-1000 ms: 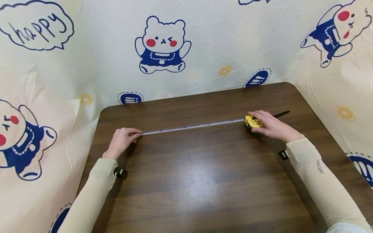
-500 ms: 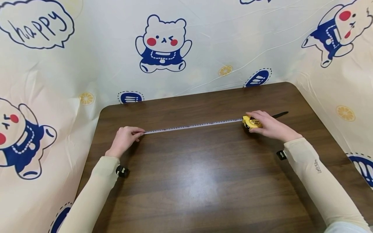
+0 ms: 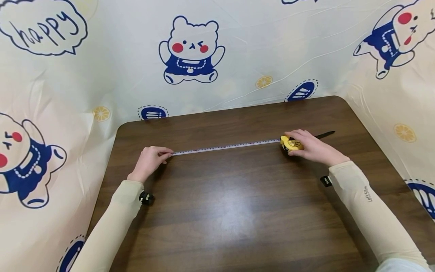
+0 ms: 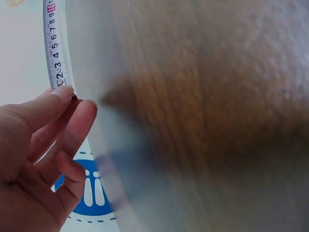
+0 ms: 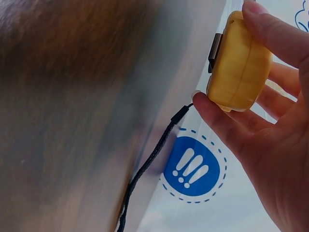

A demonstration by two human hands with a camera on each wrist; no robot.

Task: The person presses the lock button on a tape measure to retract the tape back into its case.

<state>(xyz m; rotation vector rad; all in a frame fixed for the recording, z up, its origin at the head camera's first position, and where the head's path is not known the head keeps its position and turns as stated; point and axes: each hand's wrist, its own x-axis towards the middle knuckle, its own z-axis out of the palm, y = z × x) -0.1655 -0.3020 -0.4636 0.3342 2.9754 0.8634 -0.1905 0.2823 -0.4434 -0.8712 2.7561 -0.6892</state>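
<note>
A yellow tape measure (image 3: 291,144) is held in my right hand (image 3: 314,147), thumb and fingers around its case. Its white blade (image 3: 224,147) stretches leftward above the table to my left hand (image 3: 149,160), which pinches the free end between thumb and finger. In the left wrist view, low numbers show on the blade (image 4: 56,46) beside the thumb tip, and the other fingers are loosely bent. The right wrist view shows the rounded yellow case (image 5: 239,65) with a dark clip on one side. A black wrist strap (image 5: 152,157) hangs from the case.
The brown wooden table (image 3: 217,211) has rounded far corners. Behind it and along both sides hangs a pale curtain (image 3: 244,49) printed with bears. A black camera (image 3: 146,197) sits on the left wrist, another camera (image 3: 326,181) on the right.
My left hand has moved right with the blade's end, and my right hand has shifted slightly left with the case. The stretch of blade between them is shorter.
</note>
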